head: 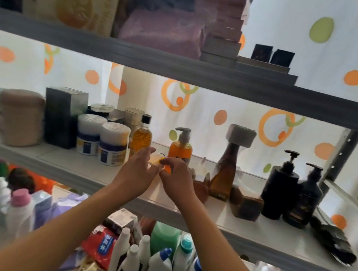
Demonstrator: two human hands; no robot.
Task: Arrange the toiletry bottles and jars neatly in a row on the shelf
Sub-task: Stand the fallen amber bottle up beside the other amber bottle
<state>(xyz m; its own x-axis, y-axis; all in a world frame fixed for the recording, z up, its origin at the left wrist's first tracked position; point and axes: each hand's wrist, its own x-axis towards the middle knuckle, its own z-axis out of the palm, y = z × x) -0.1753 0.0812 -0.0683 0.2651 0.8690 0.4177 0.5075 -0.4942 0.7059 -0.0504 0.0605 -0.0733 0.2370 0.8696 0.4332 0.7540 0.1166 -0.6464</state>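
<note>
The small orange item [162, 164] between the left hand [136, 170] and right hand [176, 177] is mostly covered by fingers; what it is, and whether either hand grips it, cannot be told. Behind the right hand, the orange pump bottle [181, 146] has its base hidden. Left of that bottle, the white jars' [113, 146] labels are unreadably blurred.

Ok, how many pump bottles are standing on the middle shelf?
3. An orange pump bottle stands just behind the hands; a black pump bottle and a dark pump bottle stand side by side at the right. Others may be hidden.
</note>
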